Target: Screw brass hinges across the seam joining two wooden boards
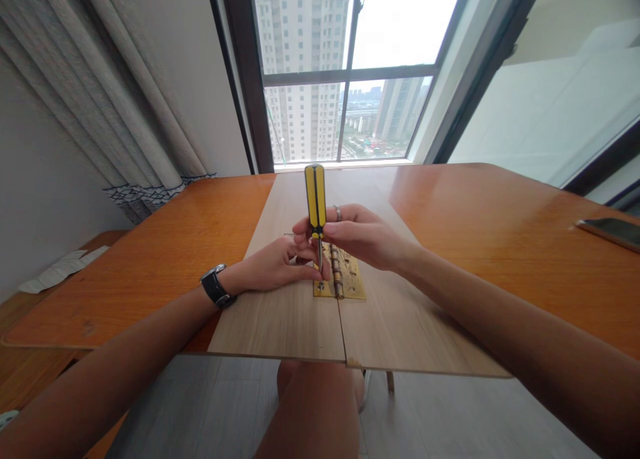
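Note:
A screwdriver (315, 196) with a yellow and black handle stands almost upright over a brass hinge (354, 279). My right hand (367, 236) grips it at the lower end of the handle, between thumb and fingers. Lower down, the thumb and fingers of my left hand (277, 264) close around the metal shaft near its tip. The tip points at the left leaf of the hinge, where a screw (321, 286) shows at the near corner. The hinge lies open flat across the seam between a left board (280, 319) and a right board (405, 326). My fingers hide part of the left leaf.
Both wood-grain boards lie on an orange-brown wooden table (460, 212). A dark flat object, perhaps a phone (613, 232), rests at the right edge. White paper (63, 269) lies at the far left. Behind the table are a window (345, 76) and a curtain (105, 79).

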A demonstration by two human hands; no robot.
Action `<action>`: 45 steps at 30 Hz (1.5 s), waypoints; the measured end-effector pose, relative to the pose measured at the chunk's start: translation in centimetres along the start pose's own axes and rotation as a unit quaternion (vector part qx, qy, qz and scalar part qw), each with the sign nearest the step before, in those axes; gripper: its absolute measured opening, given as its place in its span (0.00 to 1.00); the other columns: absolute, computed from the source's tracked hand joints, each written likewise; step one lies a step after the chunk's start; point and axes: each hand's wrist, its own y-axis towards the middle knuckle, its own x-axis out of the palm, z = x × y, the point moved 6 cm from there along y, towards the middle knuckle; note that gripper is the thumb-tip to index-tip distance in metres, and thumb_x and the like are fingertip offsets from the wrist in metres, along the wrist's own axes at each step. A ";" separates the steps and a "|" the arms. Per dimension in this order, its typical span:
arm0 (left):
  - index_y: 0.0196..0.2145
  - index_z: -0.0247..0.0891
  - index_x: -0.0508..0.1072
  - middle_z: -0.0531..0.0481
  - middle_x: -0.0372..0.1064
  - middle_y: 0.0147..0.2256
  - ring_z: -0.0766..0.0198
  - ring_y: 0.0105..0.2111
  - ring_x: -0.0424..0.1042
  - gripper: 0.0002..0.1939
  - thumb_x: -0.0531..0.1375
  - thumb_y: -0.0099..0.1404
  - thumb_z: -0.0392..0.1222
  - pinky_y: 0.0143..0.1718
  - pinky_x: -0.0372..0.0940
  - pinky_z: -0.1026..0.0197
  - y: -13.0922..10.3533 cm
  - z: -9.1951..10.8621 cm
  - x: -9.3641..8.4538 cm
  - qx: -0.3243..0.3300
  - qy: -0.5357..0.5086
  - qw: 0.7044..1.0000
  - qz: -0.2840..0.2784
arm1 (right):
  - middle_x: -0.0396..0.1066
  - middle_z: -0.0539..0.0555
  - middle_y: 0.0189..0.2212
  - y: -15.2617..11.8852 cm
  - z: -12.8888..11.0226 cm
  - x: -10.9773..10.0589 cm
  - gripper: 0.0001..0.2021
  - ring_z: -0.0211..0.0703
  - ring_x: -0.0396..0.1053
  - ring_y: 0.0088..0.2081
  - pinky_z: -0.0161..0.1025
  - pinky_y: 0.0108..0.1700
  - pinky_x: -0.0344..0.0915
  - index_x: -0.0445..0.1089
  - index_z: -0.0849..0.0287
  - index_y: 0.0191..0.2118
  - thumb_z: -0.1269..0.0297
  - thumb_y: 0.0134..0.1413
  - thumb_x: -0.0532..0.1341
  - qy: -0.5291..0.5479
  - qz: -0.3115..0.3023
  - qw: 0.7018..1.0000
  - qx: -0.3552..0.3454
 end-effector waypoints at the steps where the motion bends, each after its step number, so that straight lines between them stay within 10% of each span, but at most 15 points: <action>1: 0.33 0.36 0.80 0.49 0.76 0.33 0.61 0.42 0.73 0.11 0.62 0.68 0.45 0.50 0.66 0.59 0.0 -0.1 0.1 -0.003 -0.010 1.000 -0.001 | 0.75 0.52 0.30 0.0 0.1 0.0 0.13 0.38 0.73 0.32 0.37 0.38 0.70 0.75 0.63 0.40 0.56 0.59 0.64 -0.019 -0.009 1.000 -0.001; 9: 0.40 0.33 0.80 0.44 0.78 0.40 0.59 0.42 0.75 0.09 0.63 0.67 0.42 0.46 0.67 0.59 0.0 -0.4 0.2 -0.010 -0.050 0.999 -0.012 | 0.71 0.49 0.30 0.0 0.1 -1.0 0.15 0.34 0.71 0.32 0.32 0.36 0.70 0.70 0.64 0.34 0.63 0.46 0.74 -0.083 0.060 0.995 -0.012; 20: 0.39 0.32 0.78 0.45 0.76 0.38 0.62 0.38 0.73 0.10 0.62 0.67 0.42 0.43 0.67 0.60 -0.3 -0.8 0.3 -0.033 -0.045 0.998 -0.005 | 0.76 0.54 0.33 -0.1 0.1 -0.2 0.13 0.36 0.75 0.29 0.35 0.32 0.74 0.75 0.65 0.44 0.60 0.59 0.65 -0.007 -0.018 1.000 -0.002; 27: 0.41 0.34 0.80 0.44 0.78 0.41 0.59 0.41 0.74 0.12 0.64 0.66 0.45 0.45 0.67 0.59 -0.1 -0.5 0.4 -0.031 -0.063 0.997 -0.014 | 0.74 0.49 0.26 0.2 0.3 -1.1 0.15 0.36 0.73 0.24 0.32 0.24 0.70 0.72 0.63 0.32 0.60 0.45 0.75 -0.062 0.030 0.998 0.009; 45: 0.37 0.34 0.80 0.46 0.77 0.38 0.61 0.41 0.73 0.09 0.62 0.67 0.43 0.46 0.66 0.60 -0.3 -0.5 0.3 -0.011 -0.026 1.000 -0.013 | 0.78 0.54 0.34 -0.1 0.0 -1.4 0.13 0.38 0.75 0.34 0.37 0.40 0.72 0.75 0.64 0.41 0.60 0.54 0.70 -0.062 -0.015 0.998 -0.001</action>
